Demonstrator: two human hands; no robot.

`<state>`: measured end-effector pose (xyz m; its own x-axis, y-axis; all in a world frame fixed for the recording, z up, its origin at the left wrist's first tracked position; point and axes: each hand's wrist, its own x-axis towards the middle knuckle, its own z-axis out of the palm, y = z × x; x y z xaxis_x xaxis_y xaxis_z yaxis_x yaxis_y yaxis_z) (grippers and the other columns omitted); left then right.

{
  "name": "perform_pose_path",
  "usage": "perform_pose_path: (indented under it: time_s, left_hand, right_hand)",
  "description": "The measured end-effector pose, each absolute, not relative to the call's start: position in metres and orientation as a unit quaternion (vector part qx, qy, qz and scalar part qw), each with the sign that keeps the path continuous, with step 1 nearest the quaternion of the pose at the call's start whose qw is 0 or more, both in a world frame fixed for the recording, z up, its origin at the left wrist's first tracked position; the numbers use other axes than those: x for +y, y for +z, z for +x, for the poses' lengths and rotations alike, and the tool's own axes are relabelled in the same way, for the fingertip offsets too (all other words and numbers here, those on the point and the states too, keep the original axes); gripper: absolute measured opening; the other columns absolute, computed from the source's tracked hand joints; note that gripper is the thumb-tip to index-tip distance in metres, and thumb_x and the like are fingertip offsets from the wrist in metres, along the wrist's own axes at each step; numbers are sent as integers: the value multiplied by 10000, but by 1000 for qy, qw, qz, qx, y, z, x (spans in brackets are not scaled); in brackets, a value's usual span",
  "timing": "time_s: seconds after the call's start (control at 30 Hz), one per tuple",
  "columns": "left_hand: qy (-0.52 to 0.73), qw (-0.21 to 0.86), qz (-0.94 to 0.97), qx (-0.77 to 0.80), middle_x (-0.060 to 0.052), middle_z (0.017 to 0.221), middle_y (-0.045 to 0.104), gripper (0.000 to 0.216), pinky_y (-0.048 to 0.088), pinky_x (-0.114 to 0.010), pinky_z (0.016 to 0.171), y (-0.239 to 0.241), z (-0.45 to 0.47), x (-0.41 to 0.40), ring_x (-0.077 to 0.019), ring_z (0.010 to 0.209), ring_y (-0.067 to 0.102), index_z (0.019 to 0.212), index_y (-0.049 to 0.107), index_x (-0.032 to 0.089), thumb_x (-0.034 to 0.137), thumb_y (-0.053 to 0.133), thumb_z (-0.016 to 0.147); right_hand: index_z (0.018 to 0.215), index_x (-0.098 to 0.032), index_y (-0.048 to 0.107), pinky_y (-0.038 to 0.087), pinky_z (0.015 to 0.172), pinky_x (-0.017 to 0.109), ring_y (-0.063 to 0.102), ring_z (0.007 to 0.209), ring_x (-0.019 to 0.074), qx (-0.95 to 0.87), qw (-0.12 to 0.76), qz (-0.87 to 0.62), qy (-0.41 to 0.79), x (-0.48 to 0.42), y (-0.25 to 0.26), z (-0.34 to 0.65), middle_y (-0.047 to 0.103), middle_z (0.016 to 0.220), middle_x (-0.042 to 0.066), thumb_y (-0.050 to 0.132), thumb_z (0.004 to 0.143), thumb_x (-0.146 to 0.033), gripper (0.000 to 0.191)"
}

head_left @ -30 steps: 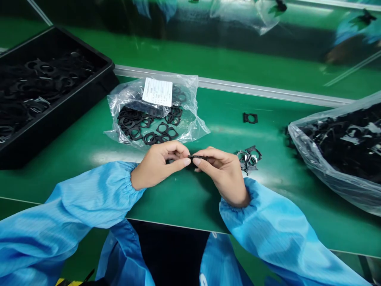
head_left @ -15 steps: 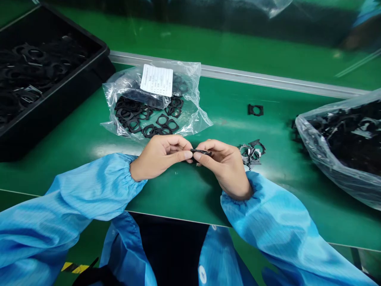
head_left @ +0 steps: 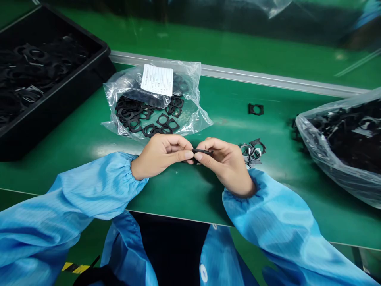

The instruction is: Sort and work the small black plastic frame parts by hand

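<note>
A small flat black part (head_left: 203, 151) is pinched between both hands over the green table, seen nearly edge-on, so its full shape is hidden. My left hand (head_left: 163, 155) grips its left end with thumb and fingers closed. On the right side, my right hand (head_left: 224, 163) holds it between thumb and forefinger. Just behind my left hand lies a clear plastic bag (head_left: 195, 119) of black ring-shaped parts (head_left: 162, 119). Several black and grey ring frames (head_left: 253, 153) lie in a small pile beside my right hand.
At the left stands a black bin (head_left: 98, 59) filled with black parts. A single square black frame (head_left: 256, 109) lies toward the back. On the right sits a large clear bag (head_left: 320, 155) full of black parts. A metal strip (head_left: 238, 77) crosses behind the green table (head_left: 178, 198).
Both hands stay almost in place, shifted very slightly right. The black part remains pinched between them, tilted a little differently.
</note>
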<state>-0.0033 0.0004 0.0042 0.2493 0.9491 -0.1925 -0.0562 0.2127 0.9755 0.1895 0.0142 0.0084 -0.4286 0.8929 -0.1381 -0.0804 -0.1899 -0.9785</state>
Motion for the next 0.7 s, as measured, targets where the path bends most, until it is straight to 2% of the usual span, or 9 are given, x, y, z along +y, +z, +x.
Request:
perform_pose_path:
  time_s: [0.17, 0.3, 0.57, 0.7]
  left_hand:
    - [418, 641, 457, 454, -24, 690, 745, 339, 634, -262, 658, 4, -2, 1, -179, 651, 757, 755, 721, 140, 399, 929, 692]
    - [432, 648, 432, 454, -13, 725, 729, 352, 623, -243, 667, 4, -4, 3, -147, 657, 736, 789, 703, 135, 417, 903, 728]
    - [456, 645, 438, 429, -15, 752, 741, 297, 613, -211, 661, 2, -3, 2, -119, 655, 714, 861, 717, 138, 371, 877, 771]
    - [460, 626, 454, 437, -17, 733, 755, 232, 607, -194, 634, 2, -1, 0, -119, 641, 722, 813, 743, 136, 321, 877, 769]
  right_hand:
    - [788, -192, 702, 571, 637, 301, 634, 615, 132, -486, 381, -407, 673, 12, 7, 185, 684, 698, -5, 907, 705, -517, 393]
    - [877, -186, 718, 578, 627, 273, 645, 607, 118, -456, 397, -401, 688, 13, 6, 185, 698, 711, -17, 945, 656, -482, 433]
    - [757, -175, 719, 576, 593, 274, 634, 568, 119, -466, 401, -412, 672, 13, 7, 188, 697, 677, -1, 906, 713, -493, 371]
    - [850, -176, 753, 561, 583, 269, 622, 552, 114, -468, 398, -414, 671, 12, 6, 187, 680, 659, -16, 904, 723, -471, 355]
